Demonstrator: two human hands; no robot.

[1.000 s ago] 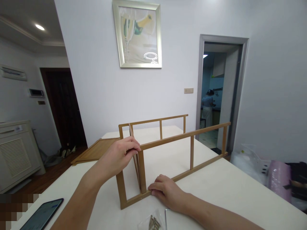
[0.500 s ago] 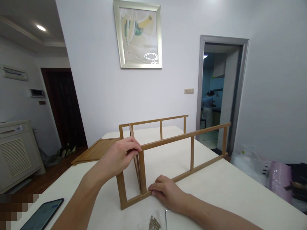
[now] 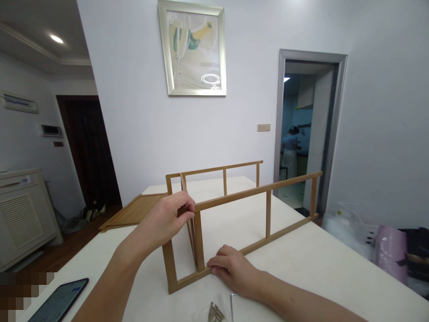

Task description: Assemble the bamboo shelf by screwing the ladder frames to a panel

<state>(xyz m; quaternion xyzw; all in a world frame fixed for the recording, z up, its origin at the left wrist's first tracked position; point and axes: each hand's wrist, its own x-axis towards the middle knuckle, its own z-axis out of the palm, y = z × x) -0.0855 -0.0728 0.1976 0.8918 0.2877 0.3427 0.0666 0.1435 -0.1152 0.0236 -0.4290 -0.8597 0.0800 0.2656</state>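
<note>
A light wooden frame (image 3: 254, 191) of thin rails and uprights stands on the white table (image 3: 318, 264), with a second rail section (image 3: 214, 170) behind it. My left hand (image 3: 166, 220) is closed over the frame's near top corner, fingers wrapped round the rail end. Low down, my right hand (image 3: 233, 268) rests on the bottom rail beside an upright, fingers curled against the wood. A small bag of screws (image 3: 214, 311) and a metal hex key (image 3: 232, 304) lie at the table's near edge.
A phone (image 3: 58, 299) lies at the near left corner. A flat wooden panel (image 3: 136, 211) sits on the table's far left. Plastic bags and a pink roll (image 3: 390, 250) crowd the right side. Through the doorway (image 3: 301, 134) a person stands in another room.
My left-hand fingers have shifted slightly on the top corner of the frame. The frame and my right hand have stayed put.
</note>
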